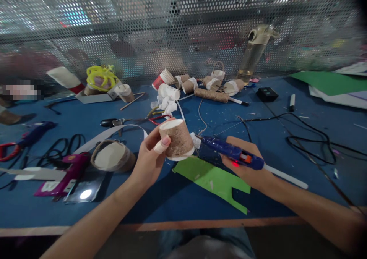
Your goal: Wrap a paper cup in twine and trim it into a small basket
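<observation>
My left hand [153, 152] is closed around a paper cup [176, 138] wrapped in brown twine, held tilted above the table with its white rim toward me. In my right hand [243, 156] is a blue hot glue gun [229, 150], a white glue stick [286, 177] poking out of its back and a red light glowing on it. The gun's nozzle points left at the cup's side, where a crumpled white scrap [195, 140] shows; whether they touch I cannot tell. Beneath both hands lies a green paper piece [212, 178] with a notch cut in it.
Another twine-wrapped cup [111, 156] stands left, beside a purple glue gun [64, 175] and a phone [84, 188] with its light on. Several small cups and a twine roll [211, 95] lie at the back. A black cable [309, 140] loops at right. A bottle [254, 52] stands against the mesh.
</observation>
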`<state>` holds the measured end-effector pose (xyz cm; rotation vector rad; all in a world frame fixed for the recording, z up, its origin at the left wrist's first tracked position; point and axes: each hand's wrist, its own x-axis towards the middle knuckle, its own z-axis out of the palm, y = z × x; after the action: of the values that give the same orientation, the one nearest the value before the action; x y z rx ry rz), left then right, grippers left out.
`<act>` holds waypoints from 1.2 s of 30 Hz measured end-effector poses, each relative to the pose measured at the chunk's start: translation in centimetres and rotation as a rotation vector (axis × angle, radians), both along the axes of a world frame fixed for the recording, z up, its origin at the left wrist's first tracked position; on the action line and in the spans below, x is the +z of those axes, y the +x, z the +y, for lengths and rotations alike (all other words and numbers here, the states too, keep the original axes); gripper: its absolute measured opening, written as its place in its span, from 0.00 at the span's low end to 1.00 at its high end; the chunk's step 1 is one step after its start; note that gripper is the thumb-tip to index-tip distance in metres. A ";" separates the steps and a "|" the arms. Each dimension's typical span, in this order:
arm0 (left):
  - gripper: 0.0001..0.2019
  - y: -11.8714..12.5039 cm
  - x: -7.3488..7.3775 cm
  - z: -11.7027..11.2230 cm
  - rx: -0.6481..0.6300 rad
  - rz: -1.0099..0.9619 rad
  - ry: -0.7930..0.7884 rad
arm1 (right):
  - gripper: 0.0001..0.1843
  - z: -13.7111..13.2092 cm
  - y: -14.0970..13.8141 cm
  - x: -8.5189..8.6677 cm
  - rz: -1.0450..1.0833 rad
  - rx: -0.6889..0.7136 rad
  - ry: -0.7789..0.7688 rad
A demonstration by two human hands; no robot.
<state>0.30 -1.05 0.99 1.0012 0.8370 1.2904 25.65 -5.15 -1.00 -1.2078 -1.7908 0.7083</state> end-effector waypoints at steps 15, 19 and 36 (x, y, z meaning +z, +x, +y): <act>0.23 0.7 -1.0 -0.1 -0.008 0.025 -0.068 | 0.12 -0.1 -2.1 -1.4 0.465 0.121 -0.215; 0.22 0.6 -1.0 0.0 0.004 0.043 -0.037 | 0.12 -0.2 -1.8 -0.6 0.479 0.035 -0.162; 0.21 0.4 -1.0 -0.1 -0.064 0.149 0.021 | 0.20 0.6 -1.5 1.7 0.350 -0.039 -0.398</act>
<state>0.66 -1.11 -0.05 1.1420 0.8991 1.1832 24.16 -4.59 0.68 -1.2735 -1.3707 1.2137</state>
